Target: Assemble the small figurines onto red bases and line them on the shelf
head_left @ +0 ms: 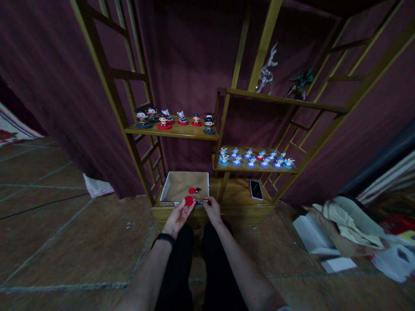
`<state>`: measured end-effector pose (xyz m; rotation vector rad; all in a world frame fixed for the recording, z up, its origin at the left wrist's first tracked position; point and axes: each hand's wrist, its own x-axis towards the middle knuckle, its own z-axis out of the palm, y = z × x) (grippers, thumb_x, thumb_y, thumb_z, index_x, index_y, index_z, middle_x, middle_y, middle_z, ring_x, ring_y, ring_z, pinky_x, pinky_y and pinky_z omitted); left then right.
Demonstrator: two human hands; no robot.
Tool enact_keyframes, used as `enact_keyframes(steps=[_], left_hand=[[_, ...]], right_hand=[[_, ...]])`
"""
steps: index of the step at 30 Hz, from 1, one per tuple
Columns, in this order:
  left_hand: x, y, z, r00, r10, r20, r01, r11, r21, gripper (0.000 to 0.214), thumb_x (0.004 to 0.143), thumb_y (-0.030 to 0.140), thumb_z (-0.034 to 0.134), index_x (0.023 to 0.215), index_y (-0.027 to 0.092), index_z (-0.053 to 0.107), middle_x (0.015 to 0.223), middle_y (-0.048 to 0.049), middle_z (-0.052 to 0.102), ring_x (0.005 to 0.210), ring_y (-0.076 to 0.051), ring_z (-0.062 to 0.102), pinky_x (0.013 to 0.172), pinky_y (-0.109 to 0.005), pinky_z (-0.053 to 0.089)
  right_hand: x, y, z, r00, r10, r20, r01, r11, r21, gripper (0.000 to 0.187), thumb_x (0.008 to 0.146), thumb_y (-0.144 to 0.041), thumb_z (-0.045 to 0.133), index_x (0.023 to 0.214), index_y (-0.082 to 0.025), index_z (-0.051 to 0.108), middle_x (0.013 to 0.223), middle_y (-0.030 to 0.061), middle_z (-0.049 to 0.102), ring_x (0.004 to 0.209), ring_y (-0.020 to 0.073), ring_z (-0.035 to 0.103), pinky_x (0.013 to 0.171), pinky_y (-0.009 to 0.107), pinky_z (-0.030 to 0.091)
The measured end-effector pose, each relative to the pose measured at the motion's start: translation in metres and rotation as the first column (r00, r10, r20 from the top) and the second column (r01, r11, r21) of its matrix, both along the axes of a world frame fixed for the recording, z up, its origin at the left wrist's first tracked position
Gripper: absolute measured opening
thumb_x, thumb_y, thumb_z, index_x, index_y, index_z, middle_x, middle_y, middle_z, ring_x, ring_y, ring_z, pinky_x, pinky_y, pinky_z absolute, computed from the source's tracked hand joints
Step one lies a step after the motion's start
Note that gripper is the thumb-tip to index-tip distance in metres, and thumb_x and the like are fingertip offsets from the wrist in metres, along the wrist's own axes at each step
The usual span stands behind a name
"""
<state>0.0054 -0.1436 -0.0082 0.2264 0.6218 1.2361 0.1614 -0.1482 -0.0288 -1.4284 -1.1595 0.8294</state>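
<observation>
My left hand holds a round red base between thumb and fingers, above the front edge of a shallow white box. Close beside it, my right hand pinches a small dark figurine part, whose details are too small to make out. Inside the box lie another red disc and a small black piece. The box has a brown bottom and stands on the lowest shelf.
Figurines on red and dark bases stand on the upper left shelf, and several bluish ones on the right shelf. A phone lies on the lowest shelf. Higher up are a clear deer ornament and a dark green statuette. White cartons are on the floor.
</observation>
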Motion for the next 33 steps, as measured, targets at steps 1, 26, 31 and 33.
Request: enact_keyframes(steps=[1, 26, 31, 33], left_hand=[[-0.001, 0.000, -0.001, 1.000, 0.008, -0.012, -0.008, 1.000, 0.001, 0.014, 0.081, 0.013, 0.054, 0.093, 0.006, 0.059, 0.094, -0.0167, 0.067, 0.098, -0.024, 0.062, 0.082, -0.035, 0.054], [0.016, -0.001, -0.015, 0.995, -0.049, -0.091, 0.051, 0.999, 0.016, 0.017, 0.075, -0.001, 0.054, 0.085, 0.011, 0.061, 0.087, -0.0078, 0.069, 0.082, -0.017, 0.066, 0.084, -0.035, 0.050], [0.018, -0.003, -0.013, 0.991, -0.060, -0.116, 0.061, 0.998, 0.006, 0.012, 0.076, 0.002, 0.055, 0.082, 0.011, 0.061, 0.085, -0.0083, 0.069, 0.080, -0.017, 0.066, 0.083, -0.033, 0.051], [0.019, -0.003, -0.013, 0.989, -0.068, -0.128, 0.070, 0.998, 0.007, 0.013, 0.076, 0.002, 0.055, 0.082, 0.011, 0.061, 0.085, -0.0082, 0.069, 0.080, -0.016, 0.066, 0.083, -0.033, 0.051]], right_hand=[[0.000, 0.000, 0.000, 1.000, -0.003, 0.000, 0.003, 1.000, 0.004, 0.022, 0.070, -0.034, 0.052, 0.088, -0.023, 0.060, 0.079, -0.0023, 0.063, 0.072, 0.0145, 0.057, 0.062, 0.025, 0.048], [-0.009, -0.006, 0.007, 0.986, 0.096, 0.139, -0.116, 0.983, 0.142, 0.018, 0.072, -0.022, 0.051, 0.087, -0.022, 0.061, 0.089, -0.0003, 0.064, 0.084, 0.0149, 0.058, 0.081, 0.027, 0.044], [-0.008, -0.004, 0.005, 0.983, 0.084, 0.160, -0.109, 0.982, 0.152, 0.018, 0.071, -0.021, 0.052, 0.086, -0.022, 0.062, 0.090, -0.0001, 0.063, 0.084, 0.0149, 0.057, 0.081, 0.027, 0.043], [-0.007, -0.003, 0.003, 0.984, 0.084, 0.158, -0.107, 0.983, 0.148, 0.017, 0.071, -0.021, 0.053, 0.086, -0.022, 0.062, 0.088, -0.0003, 0.063, 0.083, 0.0147, 0.057, 0.080, 0.027, 0.043]])
